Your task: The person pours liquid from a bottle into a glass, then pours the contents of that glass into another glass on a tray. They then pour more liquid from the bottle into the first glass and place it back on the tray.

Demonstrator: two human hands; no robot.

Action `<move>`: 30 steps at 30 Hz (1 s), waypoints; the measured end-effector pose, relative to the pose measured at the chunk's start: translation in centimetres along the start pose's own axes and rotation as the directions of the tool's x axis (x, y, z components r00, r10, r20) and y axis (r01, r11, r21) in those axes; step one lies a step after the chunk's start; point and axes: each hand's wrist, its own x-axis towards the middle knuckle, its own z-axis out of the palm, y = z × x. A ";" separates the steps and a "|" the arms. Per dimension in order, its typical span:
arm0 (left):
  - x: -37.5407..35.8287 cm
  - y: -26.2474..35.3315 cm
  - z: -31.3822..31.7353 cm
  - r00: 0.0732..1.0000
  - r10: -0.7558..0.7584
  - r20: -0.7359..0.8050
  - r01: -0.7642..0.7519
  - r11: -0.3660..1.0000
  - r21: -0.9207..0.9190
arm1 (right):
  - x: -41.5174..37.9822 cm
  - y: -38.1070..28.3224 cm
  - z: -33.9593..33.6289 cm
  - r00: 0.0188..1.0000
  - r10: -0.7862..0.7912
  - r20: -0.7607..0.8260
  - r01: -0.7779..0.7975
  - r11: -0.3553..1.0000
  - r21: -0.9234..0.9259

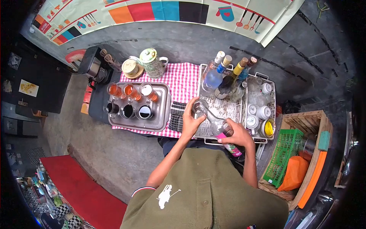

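Observation:
Both of my hands are on clear glassware above the front left part of the white wire rack (201, 131). My left hand (191, 120) wraps round a clear glass vessel (199, 107) with a round opening. In my right hand (239, 134) is a clear bottle (231, 148) with a pink and green label, its base toward my body and its upper part slanting up and left to the vessel. Whether the two touch is unclear. Behind them in the rack stand several bottles, among them a blue one (212, 80) and a dark one with a yellow neck (225, 87).
A metal tray (164, 108) with several filled glasses lies left on the checked cloth (177, 76), beside a folded black cloth (176, 117). Behind stands a lidded glass jug (153, 65). Cups fill the right rack. A wooden crate (324, 126) holds a green basket (284, 152).

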 end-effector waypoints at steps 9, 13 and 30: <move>-0.1 -0.3 0.3 1.000 0.011 -0.003 -0.011 1.000 -0.003 | -0.1 -0.6 -0.4 0.998 0.053 0.015 -0.052 0.997 -0.057; -0.2 -0.4 0.0 1.000 0.023 -0.014 -0.022 0.999 0.031 | 0.0 -0.5 -0.3 0.999 0.053 -0.002 -0.053 0.997 -0.049; -1.0 -1.4 -0.4 0.997 0.040 -0.060 -0.034 0.995 0.096 | 0.4 -1.2 -0.4 0.999 0.024 0.046 -0.021 0.997 -0.075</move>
